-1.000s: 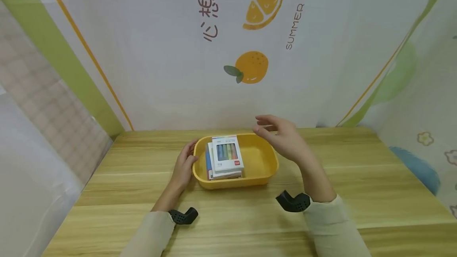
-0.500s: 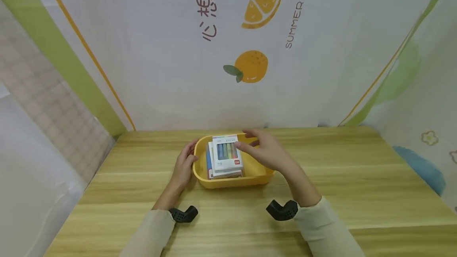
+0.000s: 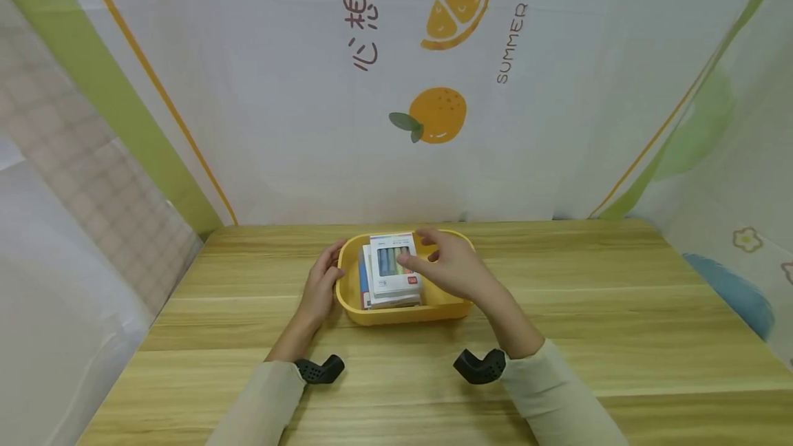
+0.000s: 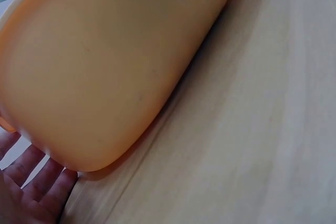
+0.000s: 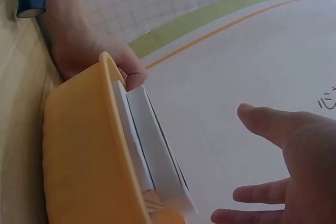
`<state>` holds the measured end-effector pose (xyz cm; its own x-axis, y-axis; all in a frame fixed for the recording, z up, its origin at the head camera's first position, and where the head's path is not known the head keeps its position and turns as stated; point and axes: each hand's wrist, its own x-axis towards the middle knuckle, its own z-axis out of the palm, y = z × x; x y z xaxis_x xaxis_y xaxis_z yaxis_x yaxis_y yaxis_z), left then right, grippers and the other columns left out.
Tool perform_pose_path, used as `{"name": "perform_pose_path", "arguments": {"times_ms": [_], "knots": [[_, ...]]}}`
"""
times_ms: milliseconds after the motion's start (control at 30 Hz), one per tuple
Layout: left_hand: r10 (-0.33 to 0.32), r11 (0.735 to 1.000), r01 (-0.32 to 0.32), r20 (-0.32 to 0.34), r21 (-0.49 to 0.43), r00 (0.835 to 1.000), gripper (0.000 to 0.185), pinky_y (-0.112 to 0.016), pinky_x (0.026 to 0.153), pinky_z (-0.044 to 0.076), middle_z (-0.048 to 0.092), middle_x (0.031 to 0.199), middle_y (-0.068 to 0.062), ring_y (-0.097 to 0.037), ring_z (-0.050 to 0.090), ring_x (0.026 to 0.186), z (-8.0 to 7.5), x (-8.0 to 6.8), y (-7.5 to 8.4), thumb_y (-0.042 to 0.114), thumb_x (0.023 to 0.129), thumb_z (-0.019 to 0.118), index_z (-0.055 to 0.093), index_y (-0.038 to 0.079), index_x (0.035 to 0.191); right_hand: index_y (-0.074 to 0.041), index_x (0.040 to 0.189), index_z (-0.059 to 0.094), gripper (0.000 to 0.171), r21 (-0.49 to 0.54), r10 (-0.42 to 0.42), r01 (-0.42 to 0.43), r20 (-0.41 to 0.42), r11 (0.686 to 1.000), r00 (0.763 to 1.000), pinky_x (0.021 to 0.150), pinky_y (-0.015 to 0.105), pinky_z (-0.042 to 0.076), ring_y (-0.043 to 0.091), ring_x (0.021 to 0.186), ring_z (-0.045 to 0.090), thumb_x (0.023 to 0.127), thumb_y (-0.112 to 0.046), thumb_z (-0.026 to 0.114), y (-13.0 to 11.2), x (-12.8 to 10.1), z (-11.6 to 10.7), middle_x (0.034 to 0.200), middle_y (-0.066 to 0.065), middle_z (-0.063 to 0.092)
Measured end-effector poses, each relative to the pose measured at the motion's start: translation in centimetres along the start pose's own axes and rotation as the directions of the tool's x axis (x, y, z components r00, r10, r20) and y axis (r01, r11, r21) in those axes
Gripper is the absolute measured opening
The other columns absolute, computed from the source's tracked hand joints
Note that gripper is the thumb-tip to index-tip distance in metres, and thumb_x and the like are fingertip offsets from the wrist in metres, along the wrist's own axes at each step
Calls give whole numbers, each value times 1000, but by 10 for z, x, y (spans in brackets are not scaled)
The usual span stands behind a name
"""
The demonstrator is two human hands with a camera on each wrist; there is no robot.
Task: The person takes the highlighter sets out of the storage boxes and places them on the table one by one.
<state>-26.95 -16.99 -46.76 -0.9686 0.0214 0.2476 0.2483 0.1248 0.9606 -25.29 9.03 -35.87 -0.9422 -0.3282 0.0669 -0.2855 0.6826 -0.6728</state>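
my left hand (image 3: 320,285) is wrapped round the left end of the yellow tub (image 3: 446,305), thumb hooked over its rim, fingers against the outer wall. the tub sits flat on the desk (image 3: 619,308), near its far edge. inside, on the left half, a stack of white boxes (image 3: 392,274), the top one showing a row of coloured sticks through its window. my right hand (image 3: 447,271) hovers over the tub's right half, fingers spread and relaxed, holding nothing, fingertips just beside the top box's right edge; whether they touch it i cannot tell.
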Motion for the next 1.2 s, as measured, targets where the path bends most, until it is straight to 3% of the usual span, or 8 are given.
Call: {"name": "perform_pose_path", "arguments": {"times_ms": [433, 767, 1200], "knots": [[-23, 1000, 23, -9, 9, 1000, 58, -7, 93, 43, 50, 148, -26, -35, 48, 134, 1, 1, 3, 0, 93, 38, 41, 0, 151, -15, 150, 48, 81, -31, 23, -23, -1, 999, 1000, 87, 39, 57, 27, 111, 66, 86, -60, 68, -6, 0, 8, 143, 3, 61], [-34, 999, 34, -10, 9, 999, 59, -6, 92, 42, 50, 148, -26, -34, 48, 134, 1, 2, 1, 1, 92, 39, 40, 1, 151, -16, 155, 41, 90, -60, 17, -17, 4, 998, 1000, 102, 50, 52, 33, 127, 60, 84, -63, 70, -6, 0, 16, 154, 9, 50], [-28, 1000, 28, -9, -14, 1000, 59, -7, 92, 43, 49, 147, -27, -34, 48, 133, 2, 1, 4, 0, 93, 38, 40, -1, 151, -15, 153, 44, 89, -85, 8, -7, 11, 996, 1000, 109, 54, 46, 31, 136, 53, 83, -64, 70, -5, 1, 22, 155, 11, 49]]}}
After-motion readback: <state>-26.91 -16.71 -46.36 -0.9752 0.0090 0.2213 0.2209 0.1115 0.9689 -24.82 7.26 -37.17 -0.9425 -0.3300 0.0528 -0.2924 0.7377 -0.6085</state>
